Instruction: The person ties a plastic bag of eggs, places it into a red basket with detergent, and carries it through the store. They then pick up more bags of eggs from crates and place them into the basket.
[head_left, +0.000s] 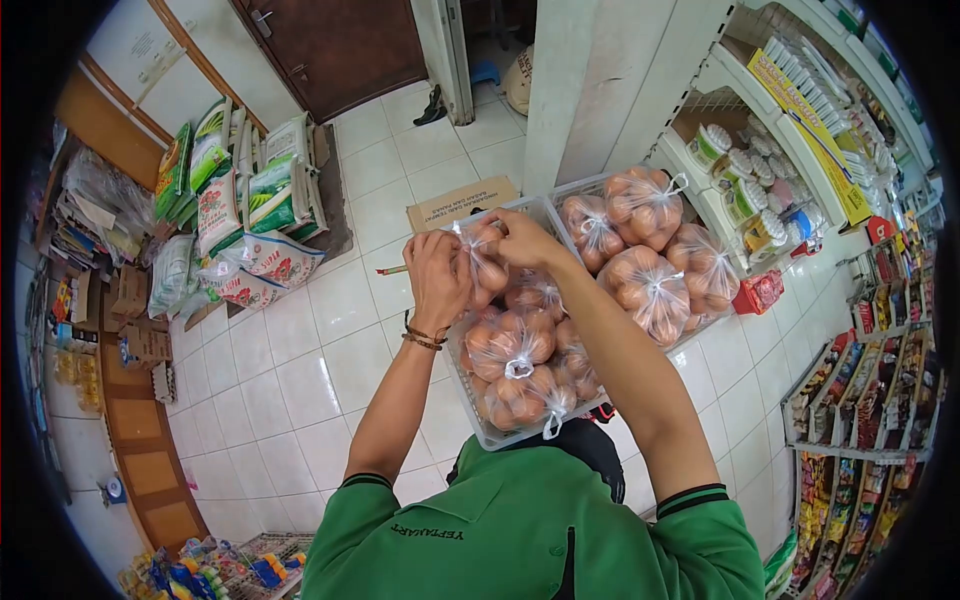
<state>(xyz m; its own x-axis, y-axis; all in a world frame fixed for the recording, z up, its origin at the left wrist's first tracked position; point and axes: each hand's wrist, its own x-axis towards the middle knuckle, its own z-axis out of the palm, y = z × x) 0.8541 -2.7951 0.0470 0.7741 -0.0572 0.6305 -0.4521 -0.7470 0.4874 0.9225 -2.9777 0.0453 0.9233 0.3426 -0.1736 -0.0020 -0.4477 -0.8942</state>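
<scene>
My left hand (437, 272) is at the left side of a clear plastic bag of brown eggs (484, 262), its fingers bent against the plastic. On the bag's upper right, the fingers of my right hand (527, 240) are closed on the plastic. This bag is over the far end of a clear plastic crate (463, 395), where more knotted egg bags (512, 345) lie. A second crate (580, 187) adjoins it at the right and holds several tied egg bags (655, 290). The fingertips of both hands are partly hidden.
Flattened cardboard (462, 200) lies on the tiled floor beyond the crates. Stacked sacks (262, 220) are at the left. Shelves with cups (745, 190) and snack racks (870, 400) line the right side. A brown door (335, 50) is at the back.
</scene>
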